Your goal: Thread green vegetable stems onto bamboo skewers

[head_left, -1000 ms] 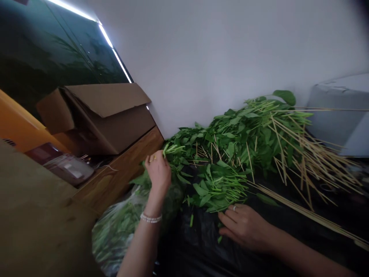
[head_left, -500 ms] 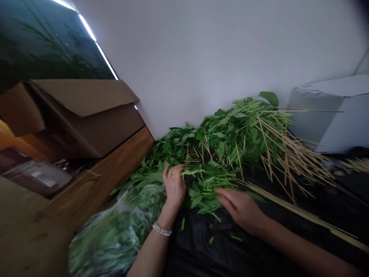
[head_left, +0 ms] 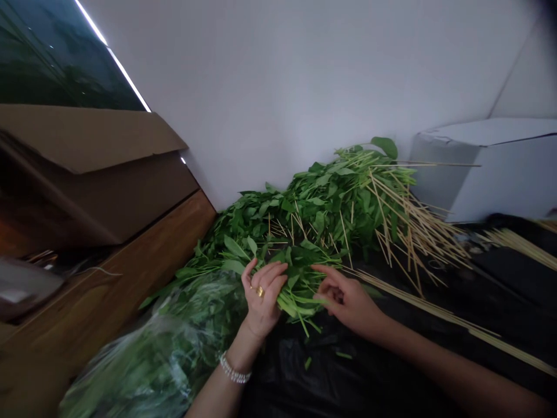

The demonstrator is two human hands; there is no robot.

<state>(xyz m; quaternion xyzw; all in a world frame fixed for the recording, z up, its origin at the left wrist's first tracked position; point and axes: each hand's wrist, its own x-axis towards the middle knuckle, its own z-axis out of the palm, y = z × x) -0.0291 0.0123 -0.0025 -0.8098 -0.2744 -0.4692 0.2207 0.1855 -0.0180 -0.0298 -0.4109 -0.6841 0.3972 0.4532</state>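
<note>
My left hand [head_left: 264,296], with a gold ring and a beaded bracelet, closes around a bunch of leafy green stems [head_left: 298,305]. The cut ends point right and down, and the leaves spread behind the fingers. At the stem ends is my right hand [head_left: 348,299], its index finger reaching out over the leaves. Its thumb and curled fingers pinch at the tip of a stem. Left of my left hand lies a clear plastic bag [head_left: 161,348] full of the same greens.
A pile of leafy greens [head_left: 322,186] lies along the white wall, with thin wooden sticks [head_left: 418,226] scattered on its right. More long sticks [head_left: 435,307] lie on black plastic sheeting [head_left: 296,377]. A cardboard box [head_left: 117,186] stands left on a wooden ledge; a white box [head_left: 500,174] is at right.
My left hand has closed around the bunch and its stem ends now fan toward me. My right hand's index finger has stretched away from the thumb. The view has shifted right.
</note>
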